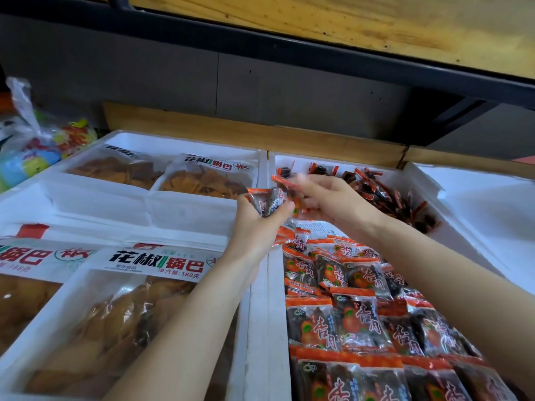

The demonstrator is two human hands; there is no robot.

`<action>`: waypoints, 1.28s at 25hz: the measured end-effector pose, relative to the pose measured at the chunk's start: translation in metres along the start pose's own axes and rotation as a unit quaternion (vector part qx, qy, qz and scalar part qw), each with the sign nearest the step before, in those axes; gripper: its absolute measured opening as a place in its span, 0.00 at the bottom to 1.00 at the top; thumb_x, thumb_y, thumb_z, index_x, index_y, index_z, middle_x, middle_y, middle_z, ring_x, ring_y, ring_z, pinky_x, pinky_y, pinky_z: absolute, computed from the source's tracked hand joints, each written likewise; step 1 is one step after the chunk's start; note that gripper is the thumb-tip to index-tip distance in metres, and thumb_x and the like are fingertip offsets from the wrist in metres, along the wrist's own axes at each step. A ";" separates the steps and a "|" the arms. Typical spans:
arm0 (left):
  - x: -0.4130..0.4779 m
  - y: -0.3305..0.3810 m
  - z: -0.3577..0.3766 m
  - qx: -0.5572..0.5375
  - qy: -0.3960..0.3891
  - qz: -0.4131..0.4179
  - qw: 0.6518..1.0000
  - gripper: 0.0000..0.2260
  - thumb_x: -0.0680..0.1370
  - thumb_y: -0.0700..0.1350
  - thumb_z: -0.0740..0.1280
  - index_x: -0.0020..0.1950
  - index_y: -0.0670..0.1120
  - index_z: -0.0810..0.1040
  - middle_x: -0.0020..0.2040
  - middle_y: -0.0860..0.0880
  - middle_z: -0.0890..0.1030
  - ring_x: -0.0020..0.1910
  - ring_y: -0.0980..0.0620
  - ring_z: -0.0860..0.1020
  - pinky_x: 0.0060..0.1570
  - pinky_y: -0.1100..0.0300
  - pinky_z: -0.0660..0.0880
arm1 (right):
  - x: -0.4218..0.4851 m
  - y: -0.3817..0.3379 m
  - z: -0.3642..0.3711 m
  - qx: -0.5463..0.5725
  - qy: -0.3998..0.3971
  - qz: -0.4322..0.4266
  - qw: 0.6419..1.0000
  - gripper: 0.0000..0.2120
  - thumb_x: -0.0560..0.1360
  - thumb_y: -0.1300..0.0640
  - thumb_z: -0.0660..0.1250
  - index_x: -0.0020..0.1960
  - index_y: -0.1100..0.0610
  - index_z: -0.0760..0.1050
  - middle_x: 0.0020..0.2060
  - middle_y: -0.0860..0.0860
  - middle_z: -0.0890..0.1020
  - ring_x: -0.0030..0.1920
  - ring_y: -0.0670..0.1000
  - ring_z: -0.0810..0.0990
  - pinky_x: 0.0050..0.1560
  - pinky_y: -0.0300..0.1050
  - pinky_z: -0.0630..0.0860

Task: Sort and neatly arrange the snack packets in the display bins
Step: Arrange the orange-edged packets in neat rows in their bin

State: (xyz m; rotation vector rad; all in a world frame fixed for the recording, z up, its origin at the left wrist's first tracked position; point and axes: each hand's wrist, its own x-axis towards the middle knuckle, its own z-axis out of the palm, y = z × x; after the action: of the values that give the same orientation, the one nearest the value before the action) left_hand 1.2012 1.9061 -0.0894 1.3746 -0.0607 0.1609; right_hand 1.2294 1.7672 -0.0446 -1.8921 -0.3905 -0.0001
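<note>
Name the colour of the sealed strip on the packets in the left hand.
Orange, seen on the packets in the head view.

A snack shop: white foam bins (260, 328) set side by side hold many small orange packets (356, 322) on the right and big printed, weight-marked bags of crisps (139, 285) on the left.
</note>
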 end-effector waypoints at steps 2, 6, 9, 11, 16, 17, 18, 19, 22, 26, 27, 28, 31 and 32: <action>-0.001 0.000 -0.001 0.023 -0.006 0.000 1.000 0.19 0.73 0.39 0.73 0.60 0.46 0.69 0.52 0.46 0.82 0.49 0.50 0.82 0.49 0.53 0.80 | -0.013 -0.007 0.004 -0.039 -0.028 0.014 0.999 0.13 0.74 0.55 0.68 0.54 0.63 0.78 0.43 0.55 0.82 0.44 0.49 0.81 0.48 0.41 0.80; -0.004 0.002 0.001 -0.026 -0.057 -0.043 0.997 0.19 0.73 0.46 0.74 0.61 0.47 0.72 0.53 0.46 0.83 0.49 0.48 0.83 0.52 0.49 0.79 | -0.021 -0.009 -0.004 0.061 0.029 0.039 0.997 0.06 0.75 0.59 0.67 0.47 0.61 0.78 0.37 0.52 0.82 0.37 0.46 0.81 0.40 0.36 0.79; -0.003 0.003 0.004 -0.059 -0.046 -0.036 0.997 0.14 0.77 0.47 0.69 0.61 0.48 0.72 0.53 0.48 0.84 0.48 0.50 0.84 0.49 0.51 0.80 | -0.023 -0.008 -0.010 0.175 0.078 0.055 0.980 0.06 0.76 0.57 0.65 0.45 0.60 0.76 0.38 0.52 0.81 0.37 0.46 0.81 0.41 0.35 0.80; -0.002 0.003 0.002 -0.044 -0.017 -0.019 0.999 0.13 0.78 0.48 0.67 0.61 0.47 0.72 0.52 0.47 0.84 0.47 0.50 0.84 0.45 0.53 0.80 | -0.028 -0.002 -0.011 0.135 0.065 0.064 0.987 0.06 0.74 0.56 0.67 0.46 0.59 0.74 0.40 0.54 0.81 0.40 0.47 0.81 0.44 0.36 0.80; -0.004 0.004 0.002 -0.009 0.002 0.028 1.000 0.10 0.78 0.45 0.67 0.57 0.47 0.70 0.52 0.47 0.81 0.48 0.50 0.82 0.46 0.52 0.81 | -0.049 -0.002 -0.013 -0.034 -0.073 0.079 0.994 0.15 0.70 0.57 0.71 0.55 0.57 0.74 0.43 0.53 0.85 0.44 0.51 0.83 0.45 0.41 0.80; -0.006 0.005 0.003 0.001 -0.007 0.039 0.999 0.09 0.78 0.44 0.67 0.55 0.48 0.70 0.51 0.48 0.80 0.49 0.51 0.81 0.48 0.52 0.80 | -0.052 -0.003 -0.010 -0.071 -0.093 0.061 0.991 0.14 0.71 0.58 0.70 0.55 0.57 0.74 0.44 0.54 0.85 0.45 0.53 0.84 0.47 0.44 0.81; -0.007 0.004 0.005 0.008 -0.016 0.046 0.999 0.08 0.78 0.43 0.67 0.53 0.50 0.70 0.50 0.48 0.80 0.49 0.51 0.81 0.49 0.52 0.80 | -0.053 -0.003 -0.007 -0.111 -0.107 0.039 0.987 0.13 0.72 0.57 0.70 0.55 0.56 0.74 0.46 0.56 0.85 0.46 0.55 0.84 0.48 0.48 0.81; -0.009 0.004 0.005 0.009 -0.021 0.049 0.999 0.08 0.78 0.43 0.67 0.52 0.50 0.70 0.50 0.49 0.80 0.50 0.51 0.81 0.50 0.53 0.80 | -0.054 -0.003 -0.005 -0.149 -0.116 0.022 0.982 0.12 0.73 0.55 0.69 0.55 0.55 0.75 0.47 0.58 0.84 0.47 0.58 0.83 0.49 0.52 0.80; -0.008 0.004 0.003 -0.015 -0.012 0.046 0.999 0.08 0.79 0.43 0.66 0.54 0.49 0.69 0.49 0.49 0.80 0.48 0.51 0.81 0.43 0.59 0.81 | -0.047 -0.003 -0.015 -0.164 -0.059 0.022 0.984 0.09 0.74 0.55 0.67 0.54 0.55 0.76 0.44 0.55 0.85 0.46 0.54 0.84 0.47 0.49 0.79; -0.005 0.007 -0.001 -0.045 0.037 0.047 0.997 0.09 0.79 0.42 0.66 0.56 0.48 0.68 0.47 0.51 0.78 0.44 0.55 0.80 0.40 0.62 0.79 | -0.011 0.021 -0.046 -0.211 0.111 0.076 0.968 0.04 0.75 0.55 0.68 0.46 0.55 0.77 0.38 0.49 0.80 0.40 0.50 0.78 0.37 0.38 0.70; -0.006 0.008 -0.001 -0.048 0.039 0.047 0.997 0.08 0.79 0.42 0.66 0.55 0.49 0.69 0.47 0.52 0.78 0.44 0.55 0.80 0.41 0.61 0.79 | -0.004 0.027 -0.048 -0.237 0.099 0.097 0.962 0.05 0.74 0.56 0.69 0.42 0.56 0.76 0.36 0.50 0.79 0.38 0.50 0.76 0.36 0.39 0.70; -0.006 0.008 -0.001 -0.049 0.039 0.049 0.997 0.07 0.79 0.42 0.66 0.52 0.51 0.69 0.47 0.52 0.78 0.44 0.55 0.80 0.41 0.61 0.79 | 0.003 0.036 -0.050 -0.254 0.071 0.120 0.957 0.06 0.74 0.57 0.69 0.39 0.56 0.75 0.35 0.50 0.78 0.38 0.50 0.75 0.36 0.39 0.71; -0.007 0.009 0.000 -0.050 0.030 0.052 0.997 0.08 0.79 0.42 0.66 0.48 0.53 0.68 0.46 0.54 0.79 0.45 0.56 0.80 0.43 0.60 0.79 | 0.012 0.051 -0.047 -0.275 -0.032 0.192 0.942 0.04 0.76 0.58 0.67 0.43 0.58 0.75 0.34 0.52 0.78 0.34 0.48 0.75 0.31 0.33 0.71; -0.007 0.008 0.000 -0.048 0.028 0.052 0.997 0.08 0.79 0.42 0.66 0.49 0.53 0.68 0.46 0.54 0.79 0.45 0.57 0.80 0.43 0.60 0.79 | 0.013 0.054 -0.048 -0.268 -0.056 0.214 0.938 0.04 0.76 0.58 0.67 0.46 0.59 0.74 0.33 0.52 0.77 0.33 0.48 0.75 0.30 0.32 0.71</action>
State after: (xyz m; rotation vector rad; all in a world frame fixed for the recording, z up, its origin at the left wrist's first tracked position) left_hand 1.1932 1.9066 -0.0825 1.2707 -0.0913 0.2802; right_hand 1.2647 1.7110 -0.0748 -2.4941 -0.0396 0.3233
